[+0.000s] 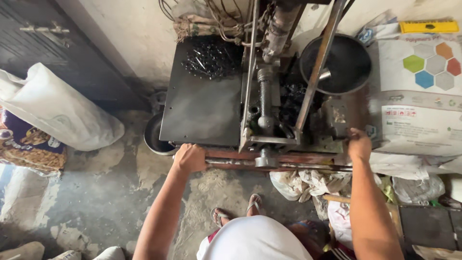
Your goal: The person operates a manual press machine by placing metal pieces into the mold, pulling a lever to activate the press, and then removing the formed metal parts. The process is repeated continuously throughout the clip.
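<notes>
Sacks (57, 108) of pale plastic are seen at the far left on the cracked floor (101, 192). Next, the left hand (190, 158) is closed around the left end of a horizontal bar (269, 161), whose long axis runs left to right along the front of the dark metal machine (269, 106). At the bar's right end, the right hand (359, 144) is clamped on the machine's front edge, just beside a printed bag (418, 96).

Both bare arms reach up from the bottom of the frame, spread wide apart. The left hand (190, 158), at centre left, is closed in a fist, knuckles up. The right hand (359, 144), at centre right, has its fingers curled downward in a grip.
</notes>
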